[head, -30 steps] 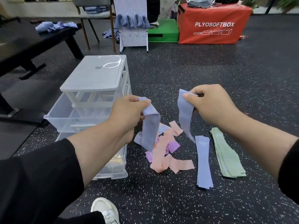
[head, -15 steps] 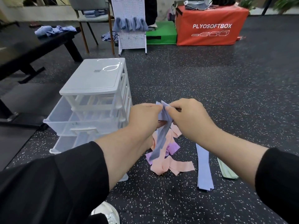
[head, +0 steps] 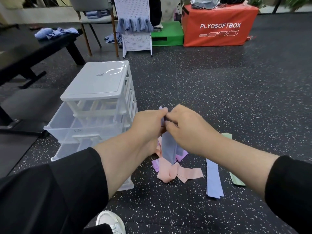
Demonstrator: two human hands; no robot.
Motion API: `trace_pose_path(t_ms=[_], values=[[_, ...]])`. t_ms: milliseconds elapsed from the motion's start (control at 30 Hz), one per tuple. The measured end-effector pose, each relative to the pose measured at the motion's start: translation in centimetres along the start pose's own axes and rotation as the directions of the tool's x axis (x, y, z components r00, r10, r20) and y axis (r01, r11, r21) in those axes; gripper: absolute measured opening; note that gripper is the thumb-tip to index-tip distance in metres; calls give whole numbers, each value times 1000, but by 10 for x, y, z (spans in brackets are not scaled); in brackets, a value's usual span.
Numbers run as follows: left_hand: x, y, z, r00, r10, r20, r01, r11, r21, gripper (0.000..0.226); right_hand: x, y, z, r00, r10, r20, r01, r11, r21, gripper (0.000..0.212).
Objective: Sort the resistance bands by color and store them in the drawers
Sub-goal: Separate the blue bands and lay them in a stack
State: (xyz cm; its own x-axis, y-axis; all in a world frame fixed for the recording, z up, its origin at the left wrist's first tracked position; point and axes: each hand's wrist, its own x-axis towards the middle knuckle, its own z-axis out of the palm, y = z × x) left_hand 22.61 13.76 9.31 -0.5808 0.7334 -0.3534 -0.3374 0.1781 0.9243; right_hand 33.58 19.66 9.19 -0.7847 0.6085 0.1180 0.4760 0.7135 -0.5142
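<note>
In the middle of the frame, the left hand [head: 148,123] and right hand [head: 185,128] meet, knuckles up, both pinching 1 blue band [head: 168,147] that hangs down.

Left hand [head: 149,123]: now pressed against the right hand, no longer apart at 9 o'clock.
Right hand [head: 187,128]: moved in from 3 o'clock.
Blue band [head: 168,147]: its two ends brought together, folded double, hanging straight down.
</note>
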Motion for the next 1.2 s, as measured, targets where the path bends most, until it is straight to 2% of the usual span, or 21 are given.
trace_pose_path(t_ms=[67,133,200,233,300,367,433,533,633,700,733,833,967,1067,1200], values=[[5,1,-5,1000,31,1,-31,999,44,26,3,6,-3,997,47,-63,-41,994,99,23],[5,7,-7,995,66,74,-76,986,148,15,7,12,-7,981,135,-137,-104,972,212,19],[3,12,-6,982,91,165,-125,969,211,15,10,17,-9,983,162,-89,-133,955,265,34],[3,14,-6,976,110,187,-155,956,249,15,10,19,-9,987,157,-43,-138,946,292,34],[5,16,-7,966,160,205,-225,909,351,15,10,23,-10,989,145,5,-137,923,358,20],[6,18,-9,953,215,211,-285,873,396,12,11,27,-11,986,164,-35,-139,917,373,9],[8,20,-11,953,226,202,-288,886,364,6,11,32,-12,978,186,-91,-141,921,363,15],[12,19,-14,959,202,200,-268,875,403,10,10,36,-15,971,207,-120,-151,918,368,18],[14,19,-13,931,292,219,-365,744,560,14,8,36,-18,980,181,-77,-136,906,401,12],[11,20,-9,890,375,260,-450,625,638,12,8,38,-20,987,151,-54,-119,913,389,16],[10,20,-6,875,400,271,-473,595,650,11,9,39,-22,989,139,-55,-110,928,355,21],[12,20,-1,874,407,265,-478,627,615,10,12,46,-27,989,126,-74,-94,937,337,23],[27,17,10,863,417,285,-502,648,573,9,16,58,-30,989,142,-39,-110,887,448,12],[43,6,20,860,432,273,-508,671,540,9,23,73,-21,980,192,-49,-136,831,539,14],[79,-26,28,876,464,129,-466,746,475,17,30,109,14,945,321,-69,-226,789,572,16]])
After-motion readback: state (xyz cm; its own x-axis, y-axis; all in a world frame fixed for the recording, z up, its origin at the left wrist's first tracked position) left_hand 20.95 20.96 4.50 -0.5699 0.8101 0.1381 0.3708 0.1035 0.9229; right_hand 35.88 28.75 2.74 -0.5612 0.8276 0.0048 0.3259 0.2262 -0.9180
